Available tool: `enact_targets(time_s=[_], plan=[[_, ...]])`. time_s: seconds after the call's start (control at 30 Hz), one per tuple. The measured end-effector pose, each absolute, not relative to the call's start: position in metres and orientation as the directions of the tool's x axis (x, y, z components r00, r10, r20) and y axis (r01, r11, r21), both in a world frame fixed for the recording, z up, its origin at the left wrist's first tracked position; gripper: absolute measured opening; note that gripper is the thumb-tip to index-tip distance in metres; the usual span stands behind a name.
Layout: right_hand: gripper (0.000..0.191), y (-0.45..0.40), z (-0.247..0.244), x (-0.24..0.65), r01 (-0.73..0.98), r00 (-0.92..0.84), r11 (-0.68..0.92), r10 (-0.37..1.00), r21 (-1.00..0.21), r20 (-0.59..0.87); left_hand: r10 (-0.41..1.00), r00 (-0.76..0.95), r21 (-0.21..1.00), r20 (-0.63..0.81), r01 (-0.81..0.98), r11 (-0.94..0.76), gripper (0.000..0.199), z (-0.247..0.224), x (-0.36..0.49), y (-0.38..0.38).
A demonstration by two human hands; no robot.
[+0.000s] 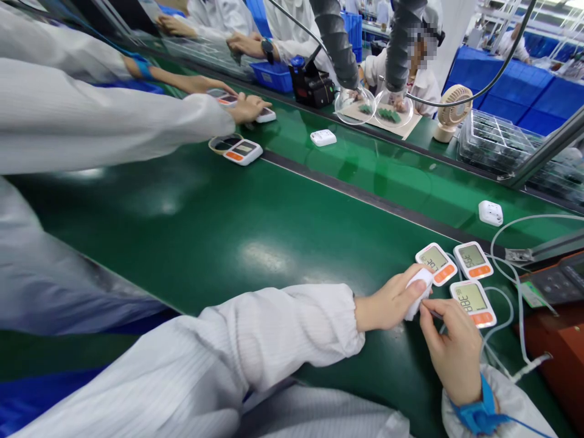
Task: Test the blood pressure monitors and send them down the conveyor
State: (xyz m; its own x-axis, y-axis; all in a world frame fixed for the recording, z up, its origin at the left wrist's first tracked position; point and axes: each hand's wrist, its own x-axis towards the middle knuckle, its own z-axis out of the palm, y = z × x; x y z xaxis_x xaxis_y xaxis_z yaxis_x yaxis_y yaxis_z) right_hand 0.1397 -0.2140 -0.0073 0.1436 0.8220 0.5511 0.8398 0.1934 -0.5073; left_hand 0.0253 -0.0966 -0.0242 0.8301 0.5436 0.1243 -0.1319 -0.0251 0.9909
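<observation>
My left hand is wrapped around a white blood pressure monitor, held on edge above the green bench. Just right of it, my right hand is closed in a pinch at the monitor's lower edge; what its fingertips hold is too small to make out. A blue wrist strap circles my right wrist. Beside my hands lie three monitors with lit screens and orange buttons: one behind, another farther right and the nearest. Thin pale tubes run among them.
White units sit on the green conveyor, one at the right, another farther back. A co-worker's hand handles monitors at the upper left. Grey ducts hang above the far side. An orange-red box stands at right.
</observation>
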Motion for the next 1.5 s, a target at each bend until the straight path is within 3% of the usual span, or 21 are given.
enact_targets(time_s=[0.2, 0.6, 0.8, 1.5], plan=[[0.011, -0.213, -0.005, 0.139, 0.825, 0.148, 0.205, 0.821, -0.527, 0.552, 0.534, 0.833, 0.989, 0.143, -0.139, -0.049, 0.078, -0.023, 0.024, -0.097], [0.01, -0.212, -0.007, 0.141, 0.753, 0.171, 0.227, 0.839, -0.618, 0.517, 0.547, 0.834, 0.979, 0.071, -0.164, 0.123, 0.076, -0.023, 0.024, -0.096], [0.014, -0.206, -0.012, 0.136, 0.77, 0.217, 0.203, 0.809, -0.606, 0.546, 0.538, 0.842, 0.972, 0.038, -0.156, 0.175, 0.073, -0.032, 0.025, -0.094], [0.018, -0.199, -0.015, 0.127, 0.783, 0.305, 0.131, 0.771, -0.608, 0.559, 0.531, 0.844, 0.996, 0.075, -0.044, -0.071, 0.059, -0.037, 0.022, -0.089]])
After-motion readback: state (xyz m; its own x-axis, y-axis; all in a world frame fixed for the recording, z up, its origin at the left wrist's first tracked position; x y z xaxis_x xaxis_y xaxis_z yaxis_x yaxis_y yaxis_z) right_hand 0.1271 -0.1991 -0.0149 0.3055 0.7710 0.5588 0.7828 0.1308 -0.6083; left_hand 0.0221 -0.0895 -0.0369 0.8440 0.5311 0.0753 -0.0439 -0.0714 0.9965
